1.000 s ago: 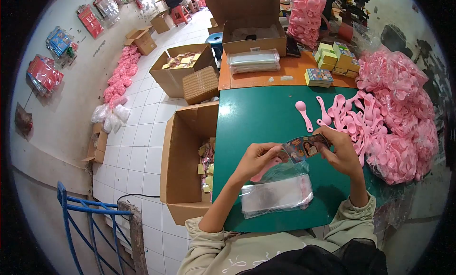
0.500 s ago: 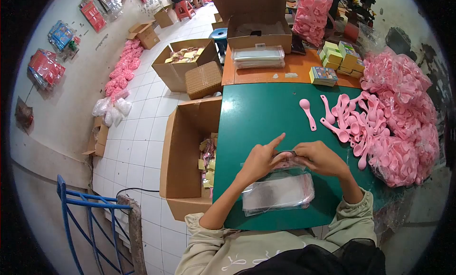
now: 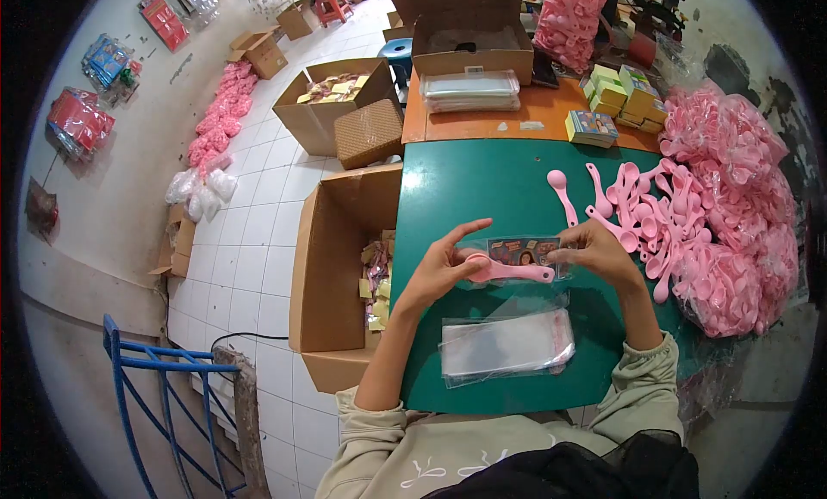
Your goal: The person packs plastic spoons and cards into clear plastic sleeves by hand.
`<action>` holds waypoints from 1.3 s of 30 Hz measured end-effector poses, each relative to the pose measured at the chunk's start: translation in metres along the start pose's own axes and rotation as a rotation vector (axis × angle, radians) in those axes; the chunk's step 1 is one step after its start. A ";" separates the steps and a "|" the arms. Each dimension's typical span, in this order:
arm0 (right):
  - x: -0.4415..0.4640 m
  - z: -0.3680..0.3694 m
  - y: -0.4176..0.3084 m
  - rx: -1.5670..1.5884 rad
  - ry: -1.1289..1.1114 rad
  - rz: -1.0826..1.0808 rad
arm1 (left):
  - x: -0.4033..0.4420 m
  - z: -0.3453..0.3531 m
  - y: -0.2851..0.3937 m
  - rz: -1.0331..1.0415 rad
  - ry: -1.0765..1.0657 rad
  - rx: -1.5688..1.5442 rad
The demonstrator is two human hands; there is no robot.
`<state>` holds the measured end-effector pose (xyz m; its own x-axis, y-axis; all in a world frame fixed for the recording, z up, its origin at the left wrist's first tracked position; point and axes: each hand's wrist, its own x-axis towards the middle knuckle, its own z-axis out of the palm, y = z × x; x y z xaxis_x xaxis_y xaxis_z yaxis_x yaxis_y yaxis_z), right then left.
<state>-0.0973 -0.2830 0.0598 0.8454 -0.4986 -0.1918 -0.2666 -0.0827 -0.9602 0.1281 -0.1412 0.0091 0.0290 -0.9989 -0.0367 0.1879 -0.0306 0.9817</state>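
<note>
A clear plastic bag (image 3: 564, 262) is held above the green table between my two hands. A pink measuring spoon (image 3: 521, 272) and a dark printed card (image 3: 514, 251) show at it, the spoon lying along the card's lower edge. My left hand (image 3: 444, 265) grips the left end, thumb by the spoon's bowl and index finger stretched out. At the right end, my right hand (image 3: 594, 253) pinches the bag. Just below them lies a stack of clear plastic bags (image 3: 504, 346). A single pink spoon (image 3: 562, 196) rests beyond my hands.
Loose pink spoons (image 3: 650, 210) and bulging bags of spoons (image 3: 732, 232) cover the table's right side. Card stacks (image 3: 592, 128) and more plastic sleeves (image 3: 471, 92) sit on the orange table. An open cardboard box (image 3: 332, 266) with packed pieces adjoins the table's left edge.
My hands have moved apart and slightly up. The bag has turned flat toward me, so the pink spoon and printed card now show between my hands.
</note>
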 end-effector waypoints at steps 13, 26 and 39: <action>0.005 0.000 0.010 0.034 0.007 0.045 | -0.003 0.006 0.000 -0.013 -0.060 -0.113; 0.012 0.030 0.006 -0.554 0.115 -0.386 | -0.001 0.020 -0.024 -0.287 0.074 -0.171; 0.009 0.045 0.036 -0.859 -0.070 -0.321 | -0.002 0.021 -0.025 -0.320 -0.028 0.055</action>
<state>-0.0785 -0.2511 0.0146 0.9567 -0.2903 0.0193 -0.2433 -0.8345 -0.4944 0.1031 -0.1390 -0.0112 -0.0501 -0.9389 -0.3405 0.1299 -0.3442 0.9299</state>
